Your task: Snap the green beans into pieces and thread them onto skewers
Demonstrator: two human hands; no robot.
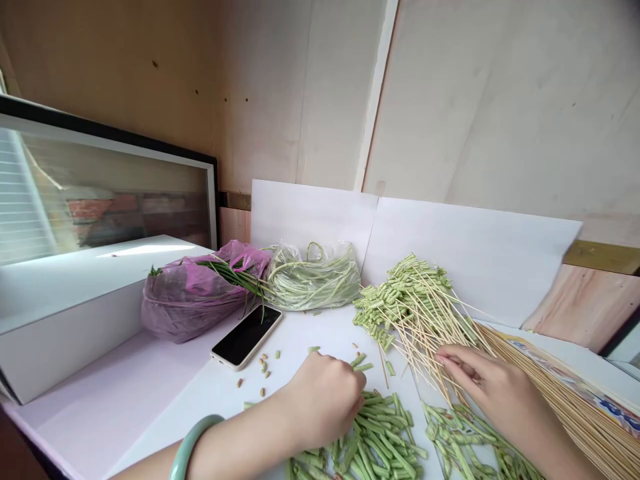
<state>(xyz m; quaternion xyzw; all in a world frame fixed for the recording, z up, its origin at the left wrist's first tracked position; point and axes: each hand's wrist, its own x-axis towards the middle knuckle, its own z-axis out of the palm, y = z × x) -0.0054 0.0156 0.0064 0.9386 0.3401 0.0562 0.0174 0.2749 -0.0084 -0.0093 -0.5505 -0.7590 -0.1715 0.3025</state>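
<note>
My left hand [330, 393], with a green bangle on its wrist, is closed above a pile of cut long bean pieces [383, 433]. Short green bean pieces [361, 363] stick out past its knuckles; its fingertips are hidden. Thumb and forefinger of my right hand [483, 377] are pinched together at the lower ends of several bamboo skewers [425, 350], apparently on one skewer. Those skewers carry rows of bean pieces [413, 287] heaped at the back. Below my right hand lies a second pile of bean pieces, some brownish [463, 440].
Bare skewers [555, 407] lie in a bundle at right on printed packaging [580, 380]. A phone [247, 337], a purple bag of greens [185, 300] and a clear bag of long beans [315, 280] occupy the left and back. White boards [465, 253] stand against the wall.
</note>
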